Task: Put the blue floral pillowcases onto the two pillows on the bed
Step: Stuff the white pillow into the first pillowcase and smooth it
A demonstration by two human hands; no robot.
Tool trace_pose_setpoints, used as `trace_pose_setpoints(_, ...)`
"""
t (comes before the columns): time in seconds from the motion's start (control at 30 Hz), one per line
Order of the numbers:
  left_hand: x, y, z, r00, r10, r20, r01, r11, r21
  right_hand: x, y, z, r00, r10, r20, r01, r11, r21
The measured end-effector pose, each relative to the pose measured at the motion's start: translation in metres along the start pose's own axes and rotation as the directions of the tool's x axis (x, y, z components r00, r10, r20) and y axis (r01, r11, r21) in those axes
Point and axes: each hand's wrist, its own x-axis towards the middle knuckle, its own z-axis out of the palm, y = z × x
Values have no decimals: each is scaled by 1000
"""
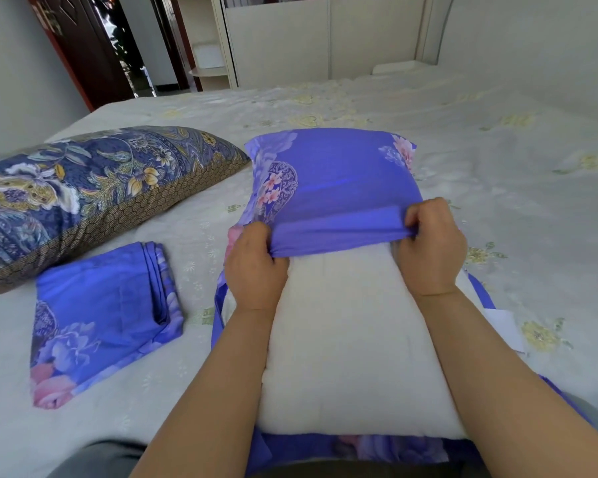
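Observation:
A white pillow [349, 339] lies lengthways on the bed in front of me. Its far end sits inside a blue floral pillowcase [332, 181]. My left hand [252, 263] grips the left side of the case's open hem. My right hand [432, 246] grips the right side of the same hem. The lower layer of the case spreads under the pillow and shows at its near end. A second blue floral pillowcase [101, 315] lies folded on the bed to the left. Behind it rests a second pillow [83, 188] in a dark blue floral cover.
The bed [497, 167] has a pale sheet with yellow flowers. A white paper [504, 329] lies by my right forearm. A dark wooden door [83, 46] stands at the far left and a cream wardrobe [308, 36] beyond the bed.

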Motion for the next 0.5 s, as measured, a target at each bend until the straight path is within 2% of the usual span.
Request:
trace_pose_setpoints(0.07,-3,-10,-4,996,-84,-28,84,996,-22,-4,18,-8,970,243,5,-243,970,12)
trace_pose_setpoints(0.13,-7,-16,-9,982,-181,-53,178,983,-52,-8,32,-15,888,459,11,-459,889,-9)
trace_pose_setpoints(0.27,-16,-21,-17,926,-365,-93,357,929,-94,-14,42,-26,814,581,13,-572,805,-157)
trace_pose_setpoints(0.3,-17,-24,-18,901,-426,-77,418,902,-104,-15,45,-30,783,620,55,-598,774,-209)
trace_pose_setpoints(0.37,-17,-31,-22,833,-553,39,553,826,-107,-17,51,-36,720,678,150,-624,726,-288)
trace_pose_setpoints(0.43,-17,-36,-25,819,-550,160,561,827,-29,-16,52,-40,738,660,141,-604,739,-297)
trace_pose_setpoints(0.5,-15,-33,-30,881,-448,149,441,894,82,-13,46,-41,848,528,40,-505,830,-236)
